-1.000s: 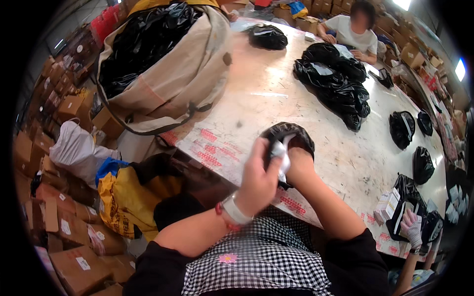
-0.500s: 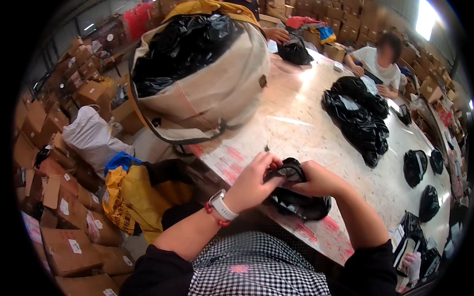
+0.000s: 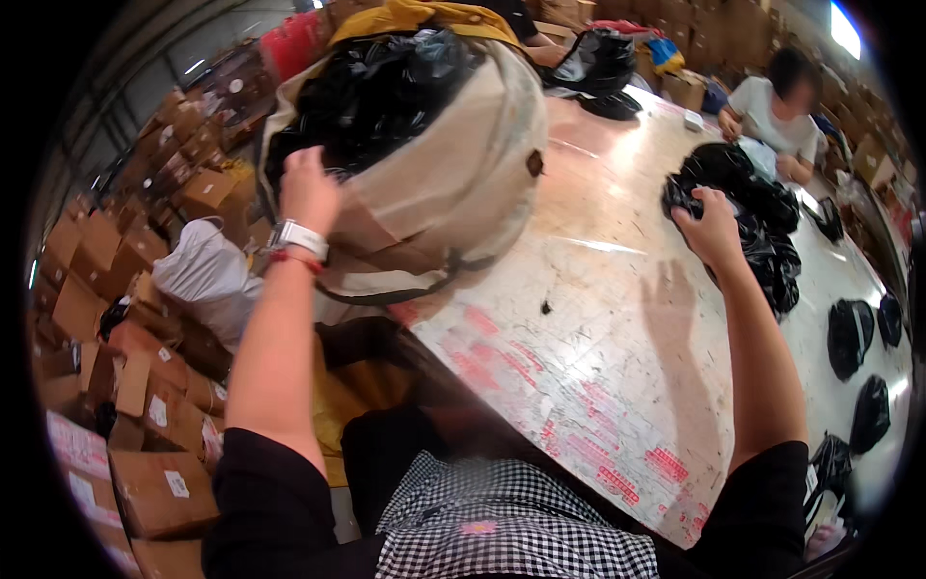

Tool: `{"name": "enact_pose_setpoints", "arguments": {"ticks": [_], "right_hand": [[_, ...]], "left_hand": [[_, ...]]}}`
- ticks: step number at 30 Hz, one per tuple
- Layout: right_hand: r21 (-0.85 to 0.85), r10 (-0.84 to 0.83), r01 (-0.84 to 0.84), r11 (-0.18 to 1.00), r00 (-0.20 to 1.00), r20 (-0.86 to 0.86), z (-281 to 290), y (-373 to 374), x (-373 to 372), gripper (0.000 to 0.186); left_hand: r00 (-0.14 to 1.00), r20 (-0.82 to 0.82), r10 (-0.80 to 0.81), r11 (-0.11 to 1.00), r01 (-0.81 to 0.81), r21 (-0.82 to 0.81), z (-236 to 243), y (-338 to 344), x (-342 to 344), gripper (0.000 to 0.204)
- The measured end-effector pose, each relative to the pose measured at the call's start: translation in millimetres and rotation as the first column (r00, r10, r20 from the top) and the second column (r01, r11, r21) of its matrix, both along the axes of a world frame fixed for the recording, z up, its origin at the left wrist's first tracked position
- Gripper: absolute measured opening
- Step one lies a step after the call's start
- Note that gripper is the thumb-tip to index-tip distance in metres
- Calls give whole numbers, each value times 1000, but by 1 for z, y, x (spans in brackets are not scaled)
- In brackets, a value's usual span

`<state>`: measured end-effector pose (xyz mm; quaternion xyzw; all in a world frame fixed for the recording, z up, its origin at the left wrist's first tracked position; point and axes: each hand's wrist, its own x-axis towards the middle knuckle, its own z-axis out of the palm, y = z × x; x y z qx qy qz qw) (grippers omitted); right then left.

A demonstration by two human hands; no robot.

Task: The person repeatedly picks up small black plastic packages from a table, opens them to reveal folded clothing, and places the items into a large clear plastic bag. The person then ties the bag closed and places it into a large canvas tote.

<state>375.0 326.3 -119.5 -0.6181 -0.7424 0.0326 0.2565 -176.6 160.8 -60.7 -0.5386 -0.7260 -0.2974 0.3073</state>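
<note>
My left hand (image 3: 311, 193) is at the near left rim of a big beige sack (image 3: 463, 183). The sack is stuffed with shiny black plastic-looking bundles (image 3: 386, 96). The left fingers are bent and blurred against the black contents, so whether they hold anything is unclear. My right hand (image 3: 712, 230) is stretched out over the table with thumb and fingers apart, at the left side of a heap of black glossy bags (image 3: 762, 232). Nothing shows in its grasp.
A worktable (image 3: 598, 328) with red printed marks spreads before me. Several black pouches (image 3: 851, 338) lie along its right side. Across it sits a person in white (image 3: 786, 116); another person's arm (image 3: 545, 53) is at the far end. Cardboard boxes (image 3: 164, 487) and a white sack (image 3: 203, 270) crowd the left.
Both hands have parted from the black pouch they held together at the table's near edge, and it is gone from there. The left moved to the sack, the right to the black heap.
</note>
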Motion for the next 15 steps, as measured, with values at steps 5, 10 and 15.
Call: {"name": "enact_pose_setpoints", "arguments": {"ticks": [5, 10, 15], "right_hand": [[5, -85, 106, 994, 768, 635, -85, -33, 65, 52], [285, -72, 2, 959, 969, 235, -89, -25, 75, 7], [310, -27, -18, 950, 990, 141, -70, -34, 108, 15]], "left_hand": [[982, 161, 98, 885, -11, -466, -16, 14, -55, 20], [996, 71, -56, 996, 51, 79, -30, 8, -83, 18], [767, 182, -615, 624, 333, 707, 9, -13, 52, 28]]}}
